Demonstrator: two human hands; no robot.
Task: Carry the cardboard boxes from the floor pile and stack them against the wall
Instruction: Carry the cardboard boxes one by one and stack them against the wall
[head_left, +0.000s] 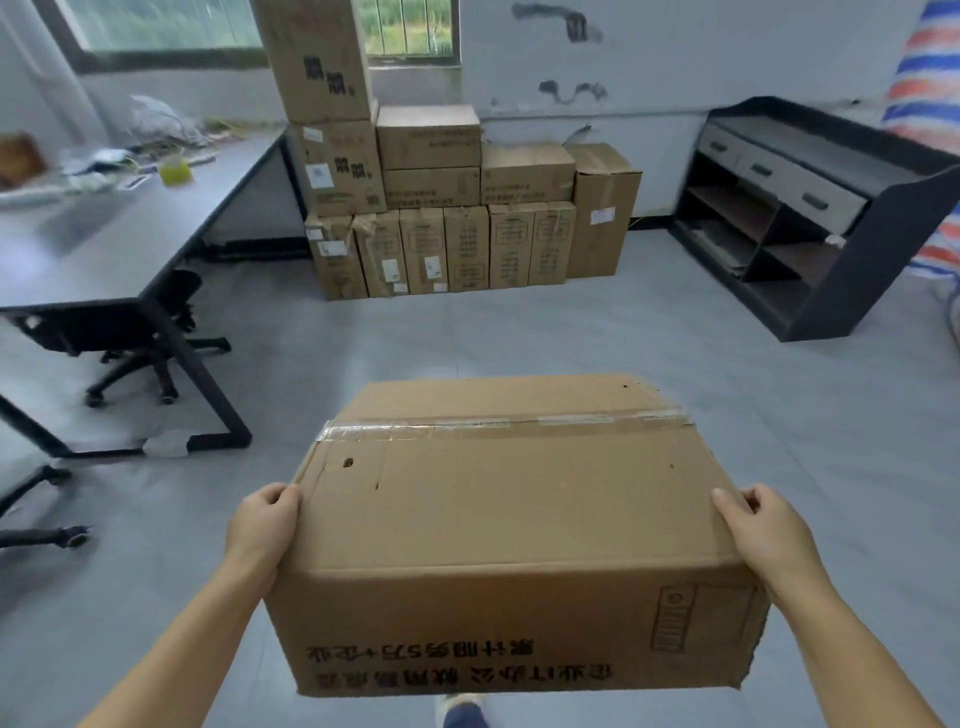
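Both hands hold one cardboard box (511, 525) above the floor (519, 332). Left hand (261, 525) grips its left side with the fingers curled around the upper edge, and right hand (763, 530) grips the right side in the same way. A tape strip (498, 422) runs across the top, beyond the hands. Far ahead of the hands, the stacked boxes (447, 208) stand against the wall (649, 62). A desk (104, 239) is to the left of the left hand, and a dark shelf unit (810, 218) is to the right of the right hand.
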